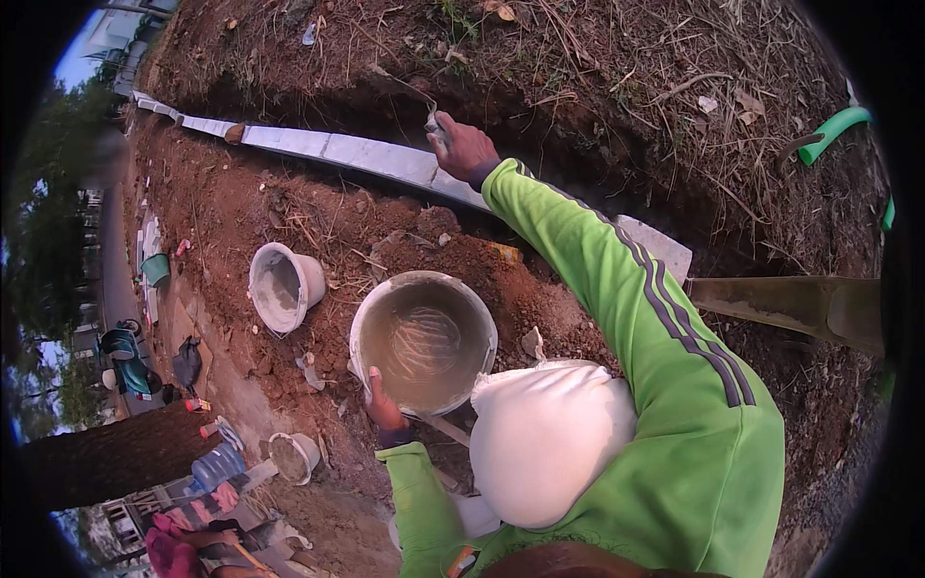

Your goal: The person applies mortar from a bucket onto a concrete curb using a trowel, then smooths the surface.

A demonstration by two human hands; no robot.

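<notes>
At the upper middle, my right hand (461, 144) is closed on a thin grey metal tool (431, 117), probably a trowel, held over the trench beside a long row of pale concrete blocks (337, 149). My left hand (383, 403) grips the rim of a large bucket (429, 337) with murky water in it. A large white sack (549, 443) lies just right of and below that bucket, against my green right sleeve. A smaller mortar-smeared bucket (287, 287) stands to the left on loose red soil.
A dry-grass bank (626, 53) borders the trench. At right are a green pipe (833, 133) and a long beam (800, 308). At left are a tree trunk (116, 453), parked scooter (130, 361), water jug (217, 470), another bucket (294, 458) and a co-worker's arm (207, 547).
</notes>
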